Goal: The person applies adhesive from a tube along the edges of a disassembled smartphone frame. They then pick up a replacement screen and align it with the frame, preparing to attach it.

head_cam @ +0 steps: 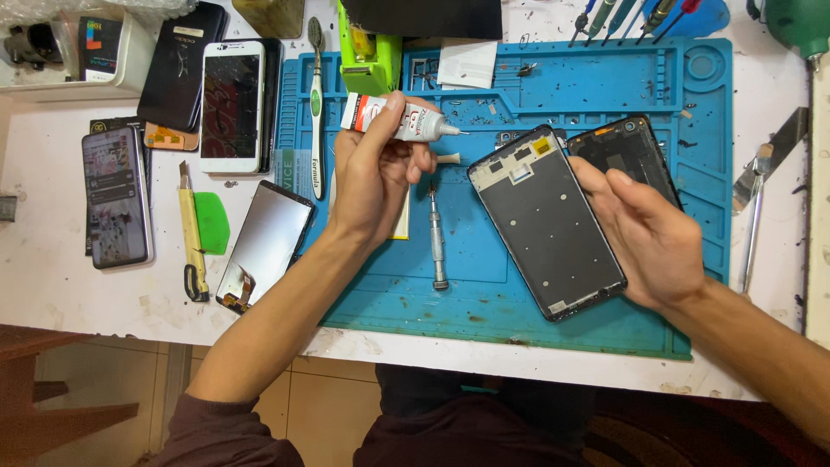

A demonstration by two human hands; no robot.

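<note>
Hands: left point(376, 173) pinching one glue tube point(399, 119), right point(648, 233) gripping one phone frame point(546, 220).

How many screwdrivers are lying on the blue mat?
1: a silver screwdriver lies on the blue mat, below the left hand. More tool handles poke in at the top.

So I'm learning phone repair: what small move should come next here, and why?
Probably bring the glue tube in the left hand across to the phone frame. Its nozzle points that way but is still apart from the frame, which the right hand steadies.
</note>
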